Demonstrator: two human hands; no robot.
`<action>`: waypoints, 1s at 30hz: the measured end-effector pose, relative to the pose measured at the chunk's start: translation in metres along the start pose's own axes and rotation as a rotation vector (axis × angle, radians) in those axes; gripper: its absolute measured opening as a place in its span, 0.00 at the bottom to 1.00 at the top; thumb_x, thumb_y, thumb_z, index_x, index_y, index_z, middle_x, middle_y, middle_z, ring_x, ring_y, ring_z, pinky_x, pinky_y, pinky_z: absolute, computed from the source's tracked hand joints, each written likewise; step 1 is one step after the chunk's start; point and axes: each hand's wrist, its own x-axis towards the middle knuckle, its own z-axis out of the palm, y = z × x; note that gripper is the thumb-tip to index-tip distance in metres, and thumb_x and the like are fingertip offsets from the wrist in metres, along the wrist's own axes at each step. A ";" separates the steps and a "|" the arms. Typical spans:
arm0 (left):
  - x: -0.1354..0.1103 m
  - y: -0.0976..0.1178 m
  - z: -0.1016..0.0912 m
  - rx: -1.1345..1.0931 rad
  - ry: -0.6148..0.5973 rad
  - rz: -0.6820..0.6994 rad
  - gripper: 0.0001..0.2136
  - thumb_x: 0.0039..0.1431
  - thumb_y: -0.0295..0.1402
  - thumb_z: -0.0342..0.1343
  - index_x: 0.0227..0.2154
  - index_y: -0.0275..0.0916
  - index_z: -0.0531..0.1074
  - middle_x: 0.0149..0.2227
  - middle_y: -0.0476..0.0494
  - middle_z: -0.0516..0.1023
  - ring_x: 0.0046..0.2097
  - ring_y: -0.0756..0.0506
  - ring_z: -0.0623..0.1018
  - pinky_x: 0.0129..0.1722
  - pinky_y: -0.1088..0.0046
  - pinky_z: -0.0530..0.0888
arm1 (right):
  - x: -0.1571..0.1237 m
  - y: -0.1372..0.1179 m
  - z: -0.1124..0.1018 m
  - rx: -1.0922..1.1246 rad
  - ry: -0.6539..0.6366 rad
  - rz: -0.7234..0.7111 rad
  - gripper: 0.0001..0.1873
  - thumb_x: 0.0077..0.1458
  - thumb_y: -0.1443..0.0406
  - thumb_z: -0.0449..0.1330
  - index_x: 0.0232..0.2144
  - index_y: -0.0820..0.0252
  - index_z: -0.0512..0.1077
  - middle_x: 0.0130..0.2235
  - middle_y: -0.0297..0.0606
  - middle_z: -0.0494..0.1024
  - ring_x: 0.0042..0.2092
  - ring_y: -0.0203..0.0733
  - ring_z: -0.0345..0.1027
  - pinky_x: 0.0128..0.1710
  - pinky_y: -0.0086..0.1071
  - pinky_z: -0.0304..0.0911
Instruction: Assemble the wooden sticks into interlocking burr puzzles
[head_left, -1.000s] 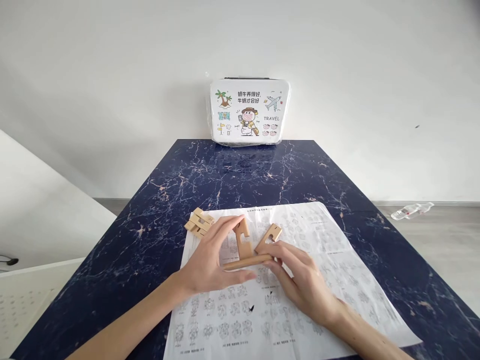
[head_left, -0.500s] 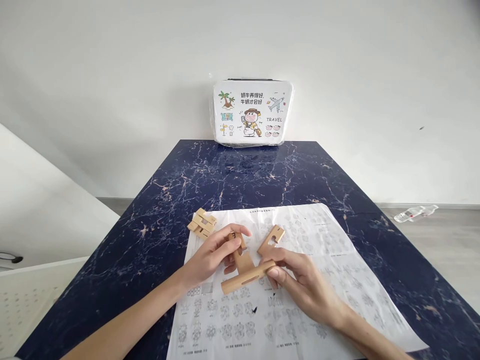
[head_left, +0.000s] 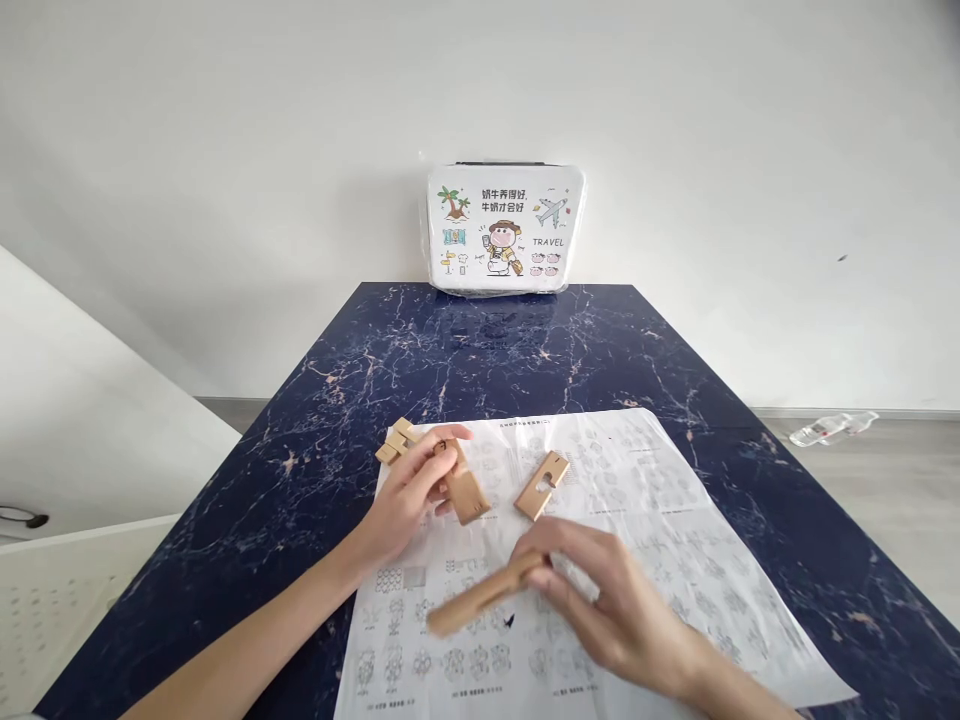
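Observation:
My left hand (head_left: 409, 490) is closed on a flat wooden puzzle piece (head_left: 466, 492) marked with dark lines, held above the sheet's left side. Between the thumb and fingers of my right hand (head_left: 592, 590) is a long wooden puzzle piece (head_left: 487, 592), slightly blurred and apart from the left one. A third wooden piece with a notch (head_left: 551, 470) lies on the printed sheet (head_left: 645, 620), just beyond my right hand. Behind my left hand sits a group of wooden pieces (head_left: 394, 440), partly hidden by that hand.
The sheet, covered in small diagrams, lies on a dark blue marbled table (head_left: 480, 370). Against the wall at the far edge stands a white cartoon-printed case (head_left: 506, 230) in clear plastic. A clear plastic bottle (head_left: 832, 428) lies on the floor to the right.
The two held pieces, touching before, are now apart. My right hand has drawn the long piece down toward me; my left hand has shifted slightly up and left with the other.

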 end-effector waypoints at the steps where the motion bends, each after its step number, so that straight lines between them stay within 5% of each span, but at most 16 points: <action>1: -0.002 0.000 0.002 0.095 -0.030 0.017 0.17 0.75 0.49 0.50 0.55 0.44 0.71 0.29 0.53 0.60 0.27 0.49 0.60 0.27 0.72 0.63 | 0.001 0.005 -0.003 -0.021 0.042 0.057 0.13 0.78 0.58 0.52 0.44 0.56 0.74 0.35 0.37 0.79 0.33 0.41 0.73 0.33 0.33 0.70; 8: -0.010 -0.008 0.013 0.667 -0.067 0.181 0.18 0.80 0.42 0.43 0.64 0.40 0.60 0.29 0.53 0.69 0.29 0.46 0.71 0.33 0.67 0.69 | 0.005 0.047 -0.039 -0.233 0.369 0.366 0.19 0.77 0.55 0.47 0.46 0.56 0.74 0.28 0.33 0.73 0.24 0.39 0.61 0.23 0.32 0.59; 14: -0.007 -0.012 0.013 0.849 -0.010 0.349 0.15 0.80 0.37 0.44 0.64 0.43 0.63 0.41 0.45 0.77 0.37 0.43 0.80 0.36 0.65 0.77 | 0.004 0.061 -0.050 -0.520 0.235 0.440 0.21 0.75 0.55 0.47 0.33 0.55 0.72 0.20 0.30 0.69 0.18 0.38 0.58 0.20 0.32 0.52; 19: -0.007 -0.016 0.013 0.982 0.037 0.399 0.15 0.79 0.36 0.45 0.64 0.44 0.61 0.51 0.39 0.73 0.39 0.43 0.81 0.35 0.65 0.80 | 0.001 0.072 -0.041 -0.780 0.297 0.401 0.21 0.75 0.51 0.50 0.44 0.57 0.74 0.40 0.42 0.82 0.24 0.41 0.72 0.20 0.33 0.58; 24: -0.008 -0.017 0.014 1.002 0.032 0.431 0.14 0.79 0.33 0.44 0.62 0.44 0.61 0.58 0.35 0.69 0.33 0.48 0.79 0.28 0.68 0.77 | 0.001 0.070 -0.038 -0.717 0.293 0.318 0.19 0.77 0.55 0.48 0.51 0.58 0.74 0.52 0.48 0.80 0.26 0.39 0.74 0.24 0.36 0.67; 30: -0.010 -0.012 0.015 0.971 -0.070 0.453 0.20 0.72 0.39 0.58 0.61 0.43 0.61 0.59 0.34 0.68 0.42 0.42 0.80 0.43 0.56 0.82 | 0.004 0.056 -0.026 -0.528 0.227 0.268 0.17 0.76 0.57 0.51 0.57 0.56 0.72 0.46 0.47 0.83 0.35 0.46 0.80 0.32 0.39 0.77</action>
